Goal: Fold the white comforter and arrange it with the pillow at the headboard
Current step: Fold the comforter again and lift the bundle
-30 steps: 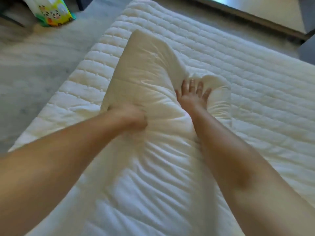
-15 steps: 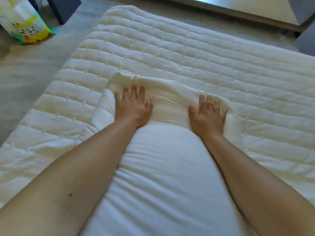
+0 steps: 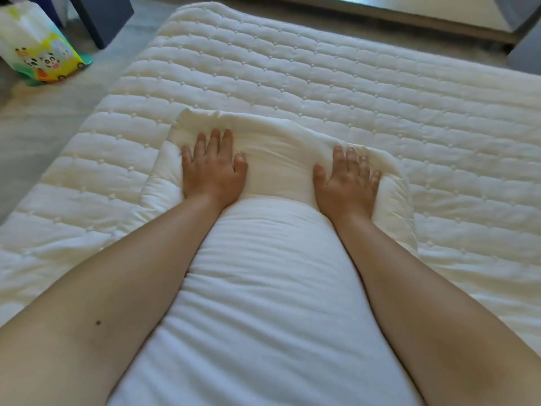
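A cream pillow (image 3: 281, 159) lies flat on the quilted white mattress pad (image 3: 322, 83), its far edge towards the middle of the bed. My left hand (image 3: 213, 168) presses palm-down on the pillow's left part, fingers straight. My right hand (image 3: 347, 178) presses palm-down on its right part, fingers spread. A puffy white comforter (image 3: 263, 303) bulges between my forearms and reaches the pillow's near edge. Whether it lies over the pillow or only against it I cannot tell.
A colourful printed bag (image 3: 38, 48) stands on the grey floor at the far left, next to a dark furniture leg (image 3: 102, 19). A light wooden edge (image 3: 409, 13) runs along the far side of the bed. Wrinkled white bedding spreads at both sides of my arms.
A second ago both hands gripped the pillow, tilted up on edge. It has since been laid flat and both hands opened to press on it. The hands have barely shifted in the last half second.
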